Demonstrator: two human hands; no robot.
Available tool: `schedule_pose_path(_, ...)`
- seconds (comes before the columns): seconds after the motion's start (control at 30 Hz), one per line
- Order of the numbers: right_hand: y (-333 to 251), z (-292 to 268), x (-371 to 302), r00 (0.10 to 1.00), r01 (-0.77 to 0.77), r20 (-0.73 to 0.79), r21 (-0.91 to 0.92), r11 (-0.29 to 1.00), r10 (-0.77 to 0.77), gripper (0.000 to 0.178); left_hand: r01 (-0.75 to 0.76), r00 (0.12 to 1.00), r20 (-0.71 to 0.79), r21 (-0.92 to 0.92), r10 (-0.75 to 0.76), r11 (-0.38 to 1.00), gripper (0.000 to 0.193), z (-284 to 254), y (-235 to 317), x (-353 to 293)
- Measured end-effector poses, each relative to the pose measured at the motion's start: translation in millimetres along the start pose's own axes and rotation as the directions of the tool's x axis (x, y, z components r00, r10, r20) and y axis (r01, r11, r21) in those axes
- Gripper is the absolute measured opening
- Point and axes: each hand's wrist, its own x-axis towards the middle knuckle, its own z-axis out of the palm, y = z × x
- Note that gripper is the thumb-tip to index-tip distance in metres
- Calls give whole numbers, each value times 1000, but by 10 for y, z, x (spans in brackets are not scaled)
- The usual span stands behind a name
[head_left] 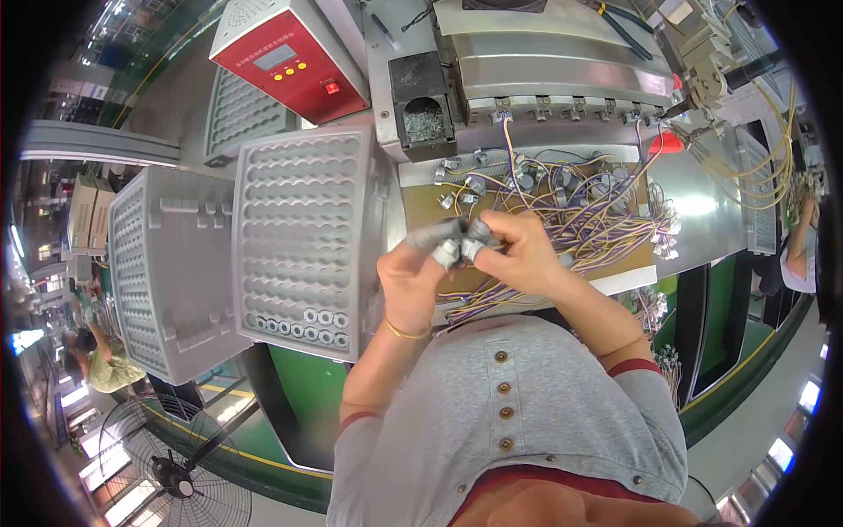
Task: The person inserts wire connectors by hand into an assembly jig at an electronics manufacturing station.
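Over the near edge of a brown work mat (426,206), my left hand (411,277) and my right hand (524,255) meet with fingertips pressed close. Grey and white covers wrap the thumbs and forefingers of both. Whatever the fingers pinch is hidden behind them and too small to name. My left forefinger is slightly blurred. Just beyond my hands lies a tangled heap of yellow and purple wires (584,215) with small round metal parts (562,180) on them.
A grey ridged tray (299,202) to the left holds several ring-shaped parts (307,332) in its near rows. Behind it stands a red-fronted control box (290,66). A metal fixture (562,70), a black bin (424,97) and pliers (625,33) sit at the back. A fan (176,474) stands lower left.
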Motion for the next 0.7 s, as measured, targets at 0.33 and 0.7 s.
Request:
schedule_pose_path(0.33, 138, -178, 65, 969, -202, -129, 92, 975, 213, 13, 182, 954, 299, -475, -37, 861, 45, 71, -110, 103)
schedule_pose_path(0.7, 467, -698, 441, 640, 20, -739, 289, 957, 210, 17, -370, 923, 337, 910, 183, 189, 26, -643, -396, -177)
